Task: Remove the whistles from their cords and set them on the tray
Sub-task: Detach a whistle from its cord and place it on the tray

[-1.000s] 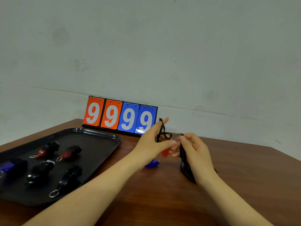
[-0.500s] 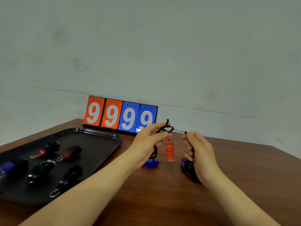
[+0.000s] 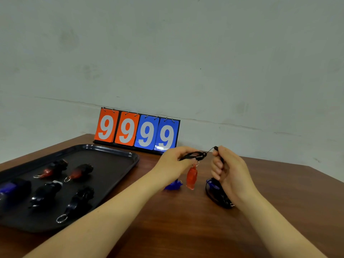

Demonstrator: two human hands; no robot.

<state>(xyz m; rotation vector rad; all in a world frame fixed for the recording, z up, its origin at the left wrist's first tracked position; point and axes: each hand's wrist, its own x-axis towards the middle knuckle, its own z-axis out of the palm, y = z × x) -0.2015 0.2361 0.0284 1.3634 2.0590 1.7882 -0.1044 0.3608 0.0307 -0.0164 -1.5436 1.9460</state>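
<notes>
Both hands up over the brown wooden counter (image 3: 186, 229) — left hand (image 3: 174, 164) pinching the black cord (image 3: 195, 155), right hand (image 3: 229, 169) fisted round its other end, the translucent red plastic whistle (image 3: 191, 176) dangling between. Next, I'd say: free the ring, then across to the black plastic tray (image 3: 115, 155).
</notes>
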